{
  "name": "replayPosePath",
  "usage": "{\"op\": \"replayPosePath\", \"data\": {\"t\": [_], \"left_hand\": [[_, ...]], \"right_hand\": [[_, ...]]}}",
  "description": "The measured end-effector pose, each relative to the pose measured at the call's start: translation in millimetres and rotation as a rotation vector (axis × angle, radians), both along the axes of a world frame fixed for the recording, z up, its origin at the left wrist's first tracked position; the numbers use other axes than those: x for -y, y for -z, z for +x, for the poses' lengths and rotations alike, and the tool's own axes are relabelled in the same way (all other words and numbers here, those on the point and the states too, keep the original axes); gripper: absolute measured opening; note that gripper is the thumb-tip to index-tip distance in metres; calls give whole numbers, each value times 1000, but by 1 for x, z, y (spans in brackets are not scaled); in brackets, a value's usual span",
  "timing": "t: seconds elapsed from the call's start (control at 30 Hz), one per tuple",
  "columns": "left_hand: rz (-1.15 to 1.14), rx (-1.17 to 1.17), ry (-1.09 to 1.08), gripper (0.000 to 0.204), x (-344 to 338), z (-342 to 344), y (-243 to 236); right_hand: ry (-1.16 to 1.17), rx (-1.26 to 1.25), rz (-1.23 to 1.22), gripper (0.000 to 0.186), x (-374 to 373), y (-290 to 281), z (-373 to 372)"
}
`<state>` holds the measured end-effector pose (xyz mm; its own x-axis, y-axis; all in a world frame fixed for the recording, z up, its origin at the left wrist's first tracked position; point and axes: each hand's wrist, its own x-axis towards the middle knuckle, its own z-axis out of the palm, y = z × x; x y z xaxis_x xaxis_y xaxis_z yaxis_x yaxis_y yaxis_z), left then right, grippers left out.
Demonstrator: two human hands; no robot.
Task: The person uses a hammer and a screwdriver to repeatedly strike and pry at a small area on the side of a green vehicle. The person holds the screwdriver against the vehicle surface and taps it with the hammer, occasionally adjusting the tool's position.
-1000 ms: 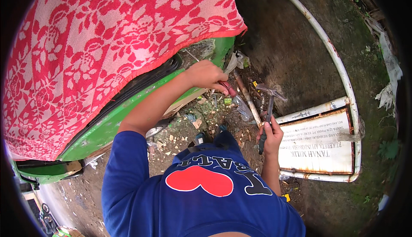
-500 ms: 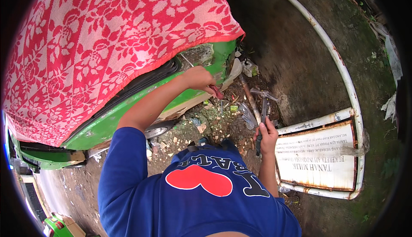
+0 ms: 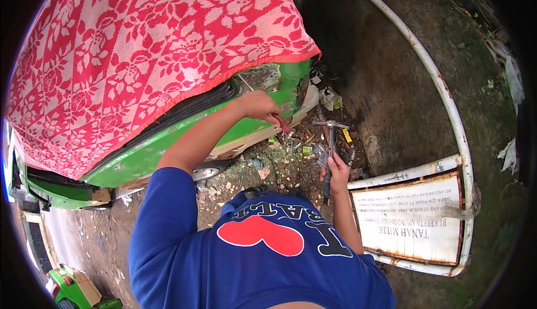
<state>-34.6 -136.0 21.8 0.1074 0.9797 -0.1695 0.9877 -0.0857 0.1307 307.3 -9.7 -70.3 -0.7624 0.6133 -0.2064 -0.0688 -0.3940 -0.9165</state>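
Observation:
My left hand (image 3: 257, 106) is closed round a screwdriver with a red handle (image 3: 284, 125); its thin shaft (image 3: 244, 82) reaches toward the scraped patch (image 3: 263, 76) on the green car body (image 3: 290, 88). I cannot tell whether the tip touches it. My right hand (image 3: 335, 176) grips a hammer (image 3: 332, 135) upright by its dark handle, lower and to the right of my left hand, with the steel head at the top, just below the car's lower edge in the picture.
A red and pink floral cloth (image 3: 140, 40) covers the car. A white bent pipe frame (image 3: 419, 51) holds a rusty white sign (image 3: 407, 214) at the right. Litter and rubble (image 3: 263, 169) lie on the dirt by the car. Another green vehicle (image 3: 78, 289) shows at lower left.
My right hand and the hammer have moved left. My left hand sits slightly lower in the picture, still on the screwdriver, and more of the car's side shows.

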Motion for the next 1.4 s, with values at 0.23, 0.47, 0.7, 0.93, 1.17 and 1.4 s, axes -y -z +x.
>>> {"op": "replayPosePath", "data": {"t": [0.23,0.47,0.7,0.93,1.17,1.4], "left_hand": [[291,97,136,48,5,-9,12],[259,66,216,47,1,-11,6],[69,-21,296,47,6,-21,16],[168,37,263,45,-1,-23,14],[197,14,347,44,3,-26,15],[119,10,413,43,7,-28,11]], "right_hand": [[151,-22,21,36,37,5,-16],[235,25,53,35,90,3,-25],[318,-13,9,39,133,26,-30],[465,-176,-229,54,168,20,-60],[387,-241,-409,56,182,-1,-73],[407,-260,-538,55,194,-3,-71]]}}
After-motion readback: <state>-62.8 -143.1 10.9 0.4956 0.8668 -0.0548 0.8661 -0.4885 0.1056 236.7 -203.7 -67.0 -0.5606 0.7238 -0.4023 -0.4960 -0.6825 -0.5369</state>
